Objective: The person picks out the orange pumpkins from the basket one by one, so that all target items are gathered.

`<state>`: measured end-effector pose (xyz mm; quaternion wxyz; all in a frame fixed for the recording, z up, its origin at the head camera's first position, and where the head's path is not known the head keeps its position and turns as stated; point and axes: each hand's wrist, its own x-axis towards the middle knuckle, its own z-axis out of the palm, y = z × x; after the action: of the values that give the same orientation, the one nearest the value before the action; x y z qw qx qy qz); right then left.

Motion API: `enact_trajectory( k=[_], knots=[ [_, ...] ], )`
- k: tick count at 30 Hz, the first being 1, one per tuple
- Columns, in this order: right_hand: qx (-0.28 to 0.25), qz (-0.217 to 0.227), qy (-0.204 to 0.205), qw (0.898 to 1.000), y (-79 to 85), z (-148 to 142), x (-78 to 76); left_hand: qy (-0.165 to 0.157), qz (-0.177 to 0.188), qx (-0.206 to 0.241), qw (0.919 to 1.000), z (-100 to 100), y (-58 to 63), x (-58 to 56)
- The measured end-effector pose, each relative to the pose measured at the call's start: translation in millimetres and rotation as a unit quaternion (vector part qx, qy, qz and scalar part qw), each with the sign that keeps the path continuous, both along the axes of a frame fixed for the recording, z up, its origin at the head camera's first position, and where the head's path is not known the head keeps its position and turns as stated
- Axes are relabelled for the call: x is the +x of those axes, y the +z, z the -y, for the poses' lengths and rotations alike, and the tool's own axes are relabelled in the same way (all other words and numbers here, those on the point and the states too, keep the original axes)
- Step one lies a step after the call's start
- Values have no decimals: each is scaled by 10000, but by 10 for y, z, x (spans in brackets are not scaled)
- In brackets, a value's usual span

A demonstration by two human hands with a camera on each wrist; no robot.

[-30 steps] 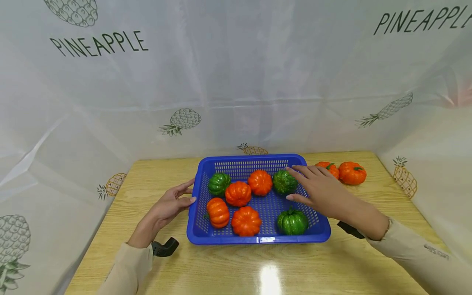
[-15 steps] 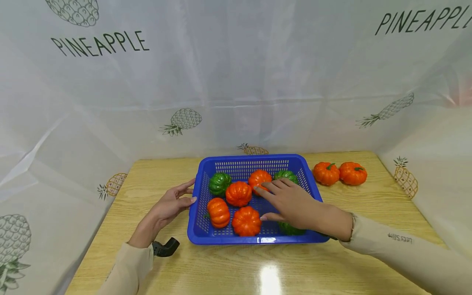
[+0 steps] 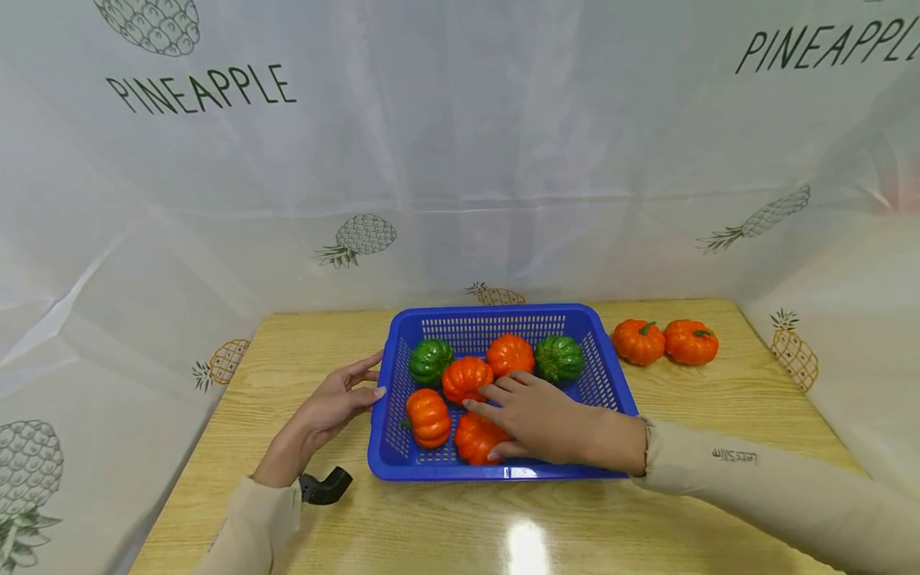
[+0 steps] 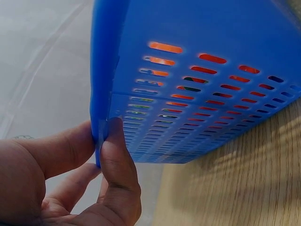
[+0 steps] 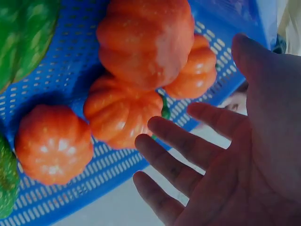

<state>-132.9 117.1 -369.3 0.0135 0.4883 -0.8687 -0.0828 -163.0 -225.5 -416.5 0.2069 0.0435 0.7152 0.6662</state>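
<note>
My left hand (image 3: 334, 403) pinches the left rim of a blue plastic basket (image 3: 496, 311); in the left wrist view its thumb and fingers (image 4: 120, 172) grip that rim from both sides. Over the basket's front half, my right hand (image 3: 535, 419) reaches with fingers spread. It partly covers a front orange pumpkin (image 3: 474, 438). In the right wrist view, the fingers (image 5: 174, 167) stand apart beside this pumpkin (image 5: 146, 42), holding nothing. Other orange pumpkins (image 3: 467, 379) and green ones (image 3: 559, 358) lie in the basket. A front-right green pumpkin (image 5: 23, 42) is hidden from the head view.
Two orange pumpkins (image 3: 638, 342) (image 3: 691, 343) sit side by side on the wooden table (image 3: 747, 415), right of the basket. A white curtain (image 3: 460, 160) printed with pineapples hangs behind the table and along its sides. A black wrist mount (image 3: 326, 485) sticks out below the left hand.
My right hand has moved left and toward the front, from the basket's right side to the front orange pumpkin. The back-right green pumpkin is uncovered again. The left hand stays on the rim.
</note>
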Motion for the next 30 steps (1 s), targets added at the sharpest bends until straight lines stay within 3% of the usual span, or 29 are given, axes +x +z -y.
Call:
enact_trajectory(
  k=[7,16,22,30],
  knots=[
    [319,-93,469,9983,-51,77,-22,-12,-21,-5,10000,-5,0,0],
    [652,306,1089,9914,-86,174,-120,4,-20,-30,10000,-2,11,19],
    [993,-48,1338,9860,-128,227,-131,84,13,-95,9999,3,1,23],
    [692,-441,1380,9870,-141,166,-127,78,-3,-133,9999,18,-6,13]
  ],
)
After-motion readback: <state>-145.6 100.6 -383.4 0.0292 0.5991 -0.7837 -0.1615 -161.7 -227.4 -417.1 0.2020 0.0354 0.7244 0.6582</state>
